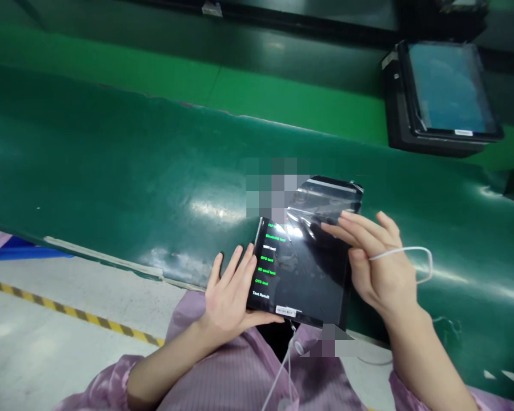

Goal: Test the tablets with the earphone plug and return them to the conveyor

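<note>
Grn “GPS test” [266, 260], wht “WiFi test” [269, 248] on glossy blk tablet [310, 268], near edge of surface [111, 171]. L hand [228, 294] grips it; R hand [383, 274]: can't tell.

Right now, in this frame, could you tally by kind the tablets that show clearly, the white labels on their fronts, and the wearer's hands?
Tablets: 2 (near tablet, far tablet)
White front labels: 2 (near label, far label)
Hands: 2 (left hand, right hand)
Total: 6
</note>
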Demonstrator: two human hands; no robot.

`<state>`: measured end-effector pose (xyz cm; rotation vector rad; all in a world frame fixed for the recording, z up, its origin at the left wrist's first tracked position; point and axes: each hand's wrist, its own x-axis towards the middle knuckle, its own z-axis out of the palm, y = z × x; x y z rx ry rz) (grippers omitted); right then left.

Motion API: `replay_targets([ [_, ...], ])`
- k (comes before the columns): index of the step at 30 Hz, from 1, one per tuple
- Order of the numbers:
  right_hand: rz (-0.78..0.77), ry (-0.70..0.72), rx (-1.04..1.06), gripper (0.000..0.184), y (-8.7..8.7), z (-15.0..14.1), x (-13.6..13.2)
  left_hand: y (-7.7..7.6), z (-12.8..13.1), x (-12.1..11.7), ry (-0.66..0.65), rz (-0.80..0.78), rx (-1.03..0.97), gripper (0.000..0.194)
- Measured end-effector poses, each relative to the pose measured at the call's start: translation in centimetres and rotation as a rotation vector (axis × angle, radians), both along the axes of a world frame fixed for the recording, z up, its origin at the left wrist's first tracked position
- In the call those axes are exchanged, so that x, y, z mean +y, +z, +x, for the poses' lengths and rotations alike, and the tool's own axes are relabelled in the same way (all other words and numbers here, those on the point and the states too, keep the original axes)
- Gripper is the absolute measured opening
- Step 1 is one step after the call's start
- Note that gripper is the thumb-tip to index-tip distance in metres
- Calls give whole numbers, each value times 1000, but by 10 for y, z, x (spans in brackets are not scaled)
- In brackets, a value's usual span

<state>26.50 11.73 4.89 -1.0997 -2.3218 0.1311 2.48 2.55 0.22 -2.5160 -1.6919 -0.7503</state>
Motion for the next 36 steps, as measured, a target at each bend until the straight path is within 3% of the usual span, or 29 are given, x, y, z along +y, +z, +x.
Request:
replay_targets([
  [3, -41, -46, 18, 37, -5, 0, 4, -1, -2, 2, 5, 8, -20, 104],
  [7, -213, -159, 128, 31, -9, -4, 12, -1, -5, 3, 9, -3, -48, 106],
  [9, -283, -185, 222, 30, -9, -7, 12, 0, -6, 2, 6, -24, -65, 107],
  [13, -255, -305, 516, 29, -10, -3, 2, 3, -8, -6, -49, -88, -116, 105],
  [16, -268, -469, 741, 27, -16, 7, -5, 11, -11, -5, -105, -181, -184, 92],
  [20, -377, -589, 913, 32, -26, 17, -6, 22, -10, 15, -52, -323, -293, 61],
  [25, -454, -587, 986, 37, -28, 21, -3, 22, 4, 39, -21, -407, -271, 57],
  [36, -655, -677, 1025, 43, -23, 23, 0, 24, 2, 43, -58, -458, -275, 59],
])
